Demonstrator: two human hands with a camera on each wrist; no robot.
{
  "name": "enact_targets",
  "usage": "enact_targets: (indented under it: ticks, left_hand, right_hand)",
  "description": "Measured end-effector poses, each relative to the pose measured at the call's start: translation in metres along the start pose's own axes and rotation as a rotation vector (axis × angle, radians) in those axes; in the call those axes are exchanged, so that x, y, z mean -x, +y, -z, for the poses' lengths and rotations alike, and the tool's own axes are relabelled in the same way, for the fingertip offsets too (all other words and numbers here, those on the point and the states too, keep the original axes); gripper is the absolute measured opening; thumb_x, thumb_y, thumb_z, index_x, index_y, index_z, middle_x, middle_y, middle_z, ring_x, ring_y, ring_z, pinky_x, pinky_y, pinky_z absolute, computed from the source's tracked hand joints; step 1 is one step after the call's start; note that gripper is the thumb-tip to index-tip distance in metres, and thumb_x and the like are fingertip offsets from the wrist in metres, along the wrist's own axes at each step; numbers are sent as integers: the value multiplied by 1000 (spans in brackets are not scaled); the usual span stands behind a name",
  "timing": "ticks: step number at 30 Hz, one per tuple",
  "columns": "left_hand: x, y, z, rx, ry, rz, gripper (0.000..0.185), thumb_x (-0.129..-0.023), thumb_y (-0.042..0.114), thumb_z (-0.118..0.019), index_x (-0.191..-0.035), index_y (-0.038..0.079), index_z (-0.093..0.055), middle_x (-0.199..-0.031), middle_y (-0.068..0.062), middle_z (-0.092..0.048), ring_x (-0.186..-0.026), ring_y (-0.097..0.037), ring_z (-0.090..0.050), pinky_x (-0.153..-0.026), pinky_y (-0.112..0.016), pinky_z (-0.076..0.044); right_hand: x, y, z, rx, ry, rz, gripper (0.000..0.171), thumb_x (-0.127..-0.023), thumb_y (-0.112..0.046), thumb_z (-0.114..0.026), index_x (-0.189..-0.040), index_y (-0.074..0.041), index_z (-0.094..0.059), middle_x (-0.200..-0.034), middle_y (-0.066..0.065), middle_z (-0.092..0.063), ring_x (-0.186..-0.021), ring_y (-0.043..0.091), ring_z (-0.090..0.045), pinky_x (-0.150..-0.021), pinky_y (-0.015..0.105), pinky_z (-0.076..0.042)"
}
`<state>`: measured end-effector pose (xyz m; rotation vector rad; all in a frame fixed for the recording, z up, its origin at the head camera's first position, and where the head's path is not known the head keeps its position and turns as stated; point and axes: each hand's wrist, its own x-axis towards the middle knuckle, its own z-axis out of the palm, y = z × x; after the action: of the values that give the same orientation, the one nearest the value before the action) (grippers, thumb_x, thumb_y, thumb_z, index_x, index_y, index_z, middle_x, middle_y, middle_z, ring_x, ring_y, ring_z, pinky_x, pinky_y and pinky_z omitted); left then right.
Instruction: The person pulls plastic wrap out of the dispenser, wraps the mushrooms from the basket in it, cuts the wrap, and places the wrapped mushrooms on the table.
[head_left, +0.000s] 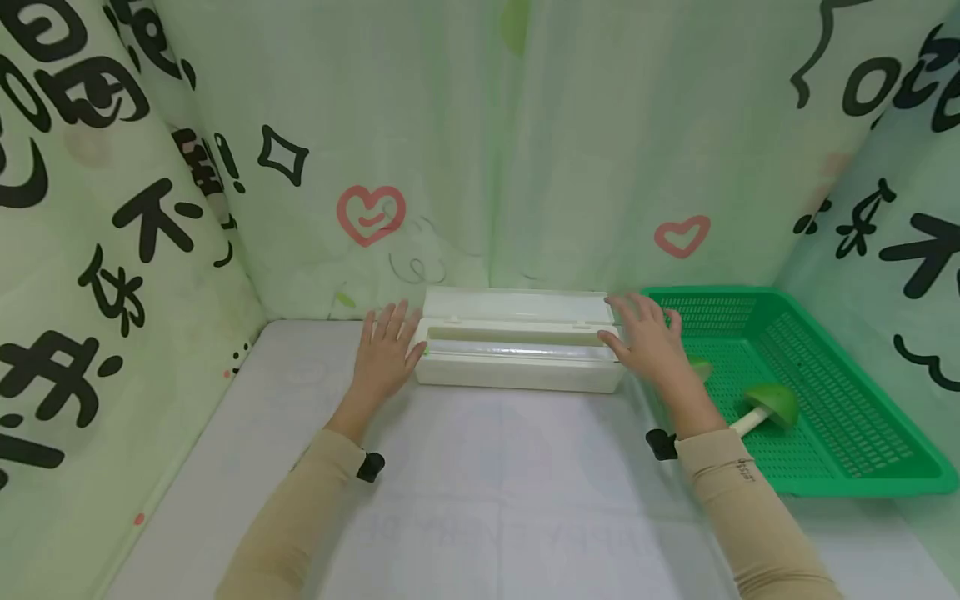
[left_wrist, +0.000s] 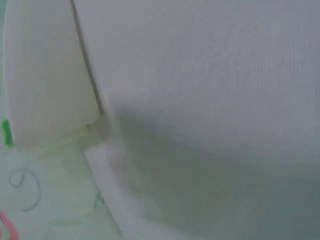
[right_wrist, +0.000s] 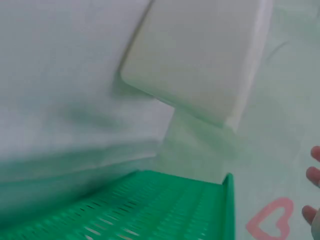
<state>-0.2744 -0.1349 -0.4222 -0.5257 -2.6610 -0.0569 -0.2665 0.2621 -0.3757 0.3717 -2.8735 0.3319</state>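
Long white plastic box [head_left: 520, 350], lid open.

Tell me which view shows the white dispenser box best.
Head view: the whole white dispenser box shows, lid open, roll inside, left hand and right hand at its ends. Left wrist view shows only one blurred end of it; right wrist view shows the other end beside the green basket.
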Motion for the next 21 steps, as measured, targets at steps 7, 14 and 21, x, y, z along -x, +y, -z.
enact_targets:
  ticks: [7,14,21]
  left_hand:
    - [-1,14,-22,-56,-100,-83,44,-97,38,-36,-135,16,-34,-139,-9,-29,-126,-27,-25,-104,-48,-17]
    - [-5,22,-34,-110,-101,-120,37,-97,37,-36,-129,19,-40,-136,-7,-34,-123,-26,-30,-101,-49,-19]
    - [-6,24,-39,-128,-153,-107,33,-99,37,-31,-125,21,-43,-136,-5,-35,-124,-24,-30,-102,-48,-18]
  right_hand:
    - [4,-2,-32,25,18,85,38,-94,-31,-50,-128,-17,-41,-130,18,-35,-122,39,-28,-93,61,-18]
    - [6,1,-50,52,-48,110,30,-96,-29,-45,-123,-15,-47,-126,15,-38,-121,39,-30,-95,59,-17]
    - [8,4,-53,59,-100,126,23,-96,-27,-43,-114,-15,-52,-122,15,-40,-119,37,-31,-96,61,-15]
